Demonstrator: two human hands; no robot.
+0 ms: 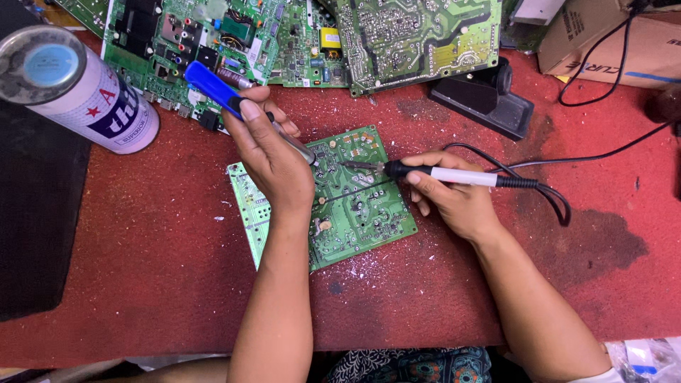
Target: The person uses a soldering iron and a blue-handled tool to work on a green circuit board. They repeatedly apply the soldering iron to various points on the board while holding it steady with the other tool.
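The left hand is wrapped around a blue-handled tool, the right hand around a soldering iron — both tips meet over the green circuit board mid-table. Bare red mat lies open left and below the board; more boards crowd the far edge, a spray can far left.

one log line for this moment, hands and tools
left hand: holds blue-handled tool | right hand: holds soldering iron | tips over green circuit board

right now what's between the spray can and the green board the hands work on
In the head view, only bare red mat lies between the spray can and the green board.
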